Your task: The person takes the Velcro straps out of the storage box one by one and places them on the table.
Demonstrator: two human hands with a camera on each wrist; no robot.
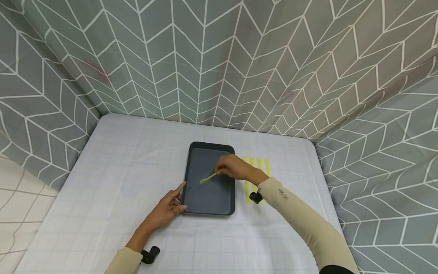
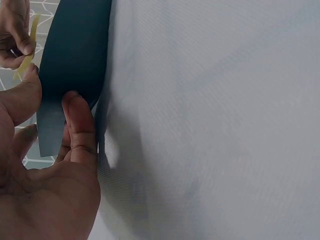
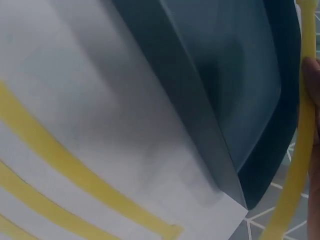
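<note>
Your left hand [image 1: 166, 208] rests on the white tablecloth [image 1: 113, 179] at the near left corner of the dark tray [image 1: 211, 192], fingers relaxed and slightly spread, forefinger and thumb touching the tray's rim. Over the middle of the tray, your right hand [image 1: 234, 167] pinches one end of a yellow strap [image 1: 208, 177] between thumb and fingertips; the strap slants down to the left, its free end just above the tray floor. Just right of the tray, four more yellow straps [image 1: 254, 167] lie side by side on the cloth, partly under your right wrist.
</note>
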